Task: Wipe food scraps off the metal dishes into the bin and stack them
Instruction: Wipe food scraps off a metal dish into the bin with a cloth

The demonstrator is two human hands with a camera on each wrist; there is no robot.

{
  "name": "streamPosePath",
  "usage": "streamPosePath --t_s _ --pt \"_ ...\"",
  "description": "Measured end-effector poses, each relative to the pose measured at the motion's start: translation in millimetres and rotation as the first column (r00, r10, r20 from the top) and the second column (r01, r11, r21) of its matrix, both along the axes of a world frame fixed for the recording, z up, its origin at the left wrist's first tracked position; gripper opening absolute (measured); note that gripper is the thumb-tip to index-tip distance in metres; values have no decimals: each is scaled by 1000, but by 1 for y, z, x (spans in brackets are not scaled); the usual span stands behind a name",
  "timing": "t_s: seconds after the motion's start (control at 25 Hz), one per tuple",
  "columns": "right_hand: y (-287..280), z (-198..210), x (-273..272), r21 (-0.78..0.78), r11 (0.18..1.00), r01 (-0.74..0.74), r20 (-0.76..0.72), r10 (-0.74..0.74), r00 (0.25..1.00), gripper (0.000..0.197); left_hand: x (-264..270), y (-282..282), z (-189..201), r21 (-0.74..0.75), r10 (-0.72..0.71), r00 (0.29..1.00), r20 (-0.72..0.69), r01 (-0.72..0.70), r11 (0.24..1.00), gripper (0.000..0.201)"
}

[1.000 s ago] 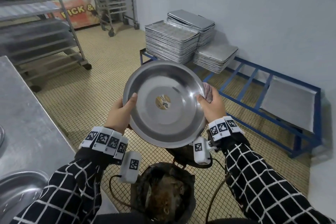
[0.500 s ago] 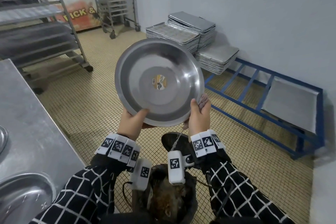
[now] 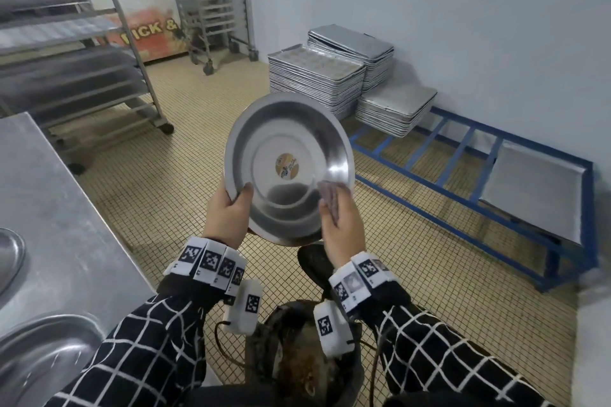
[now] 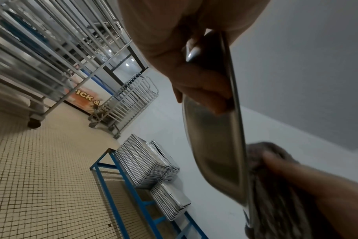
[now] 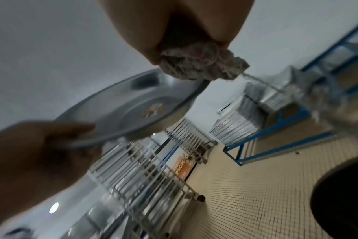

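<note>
Nearest the camera, a dark bin (image 3: 307,370) with brownish scraps inside stands on the tiled floor between the two checked sleeves. Just above and beyond it, the left hand (image 3: 228,215) grips the lower left rim of a round metal dish (image 3: 287,142), thumb over the inside edge and fingers curled behind, as the left wrist view shows. The dish is held up in the air, tilted so its hollow faces the person, with a round gold sticker (image 3: 287,166) at its centre. The right hand (image 3: 342,225) clutches a crumpled greyish cloth (image 3: 330,198) and presses it against the dish's lower right rim; the right wrist view shows the cloth bunched in the fingers. To the left, a steel counter (image 3: 49,208) carries another metal dish (image 3: 39,363) at its near corner. Farther off, stacks of baking trays (image 3: 317,79) sit on a low blue frame (image 3: 463,208) along the wall, and wheeled tray racks (image 3: 211,3) stand at the back.
</note>
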State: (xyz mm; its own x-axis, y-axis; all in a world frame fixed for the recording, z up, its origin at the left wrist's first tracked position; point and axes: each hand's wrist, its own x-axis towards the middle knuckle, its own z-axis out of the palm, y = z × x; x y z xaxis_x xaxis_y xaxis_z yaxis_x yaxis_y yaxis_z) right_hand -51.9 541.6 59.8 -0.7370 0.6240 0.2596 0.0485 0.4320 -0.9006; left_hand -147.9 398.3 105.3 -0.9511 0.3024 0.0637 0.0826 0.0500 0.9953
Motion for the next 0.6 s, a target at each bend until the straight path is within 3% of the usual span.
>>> streamPosePath --t_s 0.08,0.2,0.28,0.36,0.44,0.6 --pt "-16 -4 -3 263 945 -194 126 165 978 34 3 4 3 25 -29 1000 -5 29 999 16" --pt "-33 -12 3 552 726 -409 307 279 910 56 2 4 7 61 -56 998 -21 58 996 11" --pt "-23 -16 8 634 643 -430 366 240 899 57 -1 -1 10 85 -60 998 -13 61 994 14" --pt "-1 -22 10 715 573 -400 416 110 903 57 -4 -5 9 93 -58 998 -6 58 994 17" --pt "22 -28 9 754 552 -357 447 -33 894 60 -5 -6 8 93 -54 999 -4 54 994 19" --pt "16 -30 9 703 664 -253 423 -105 900 65 -1 -3 9 126 -43 999 2 43 991 19"
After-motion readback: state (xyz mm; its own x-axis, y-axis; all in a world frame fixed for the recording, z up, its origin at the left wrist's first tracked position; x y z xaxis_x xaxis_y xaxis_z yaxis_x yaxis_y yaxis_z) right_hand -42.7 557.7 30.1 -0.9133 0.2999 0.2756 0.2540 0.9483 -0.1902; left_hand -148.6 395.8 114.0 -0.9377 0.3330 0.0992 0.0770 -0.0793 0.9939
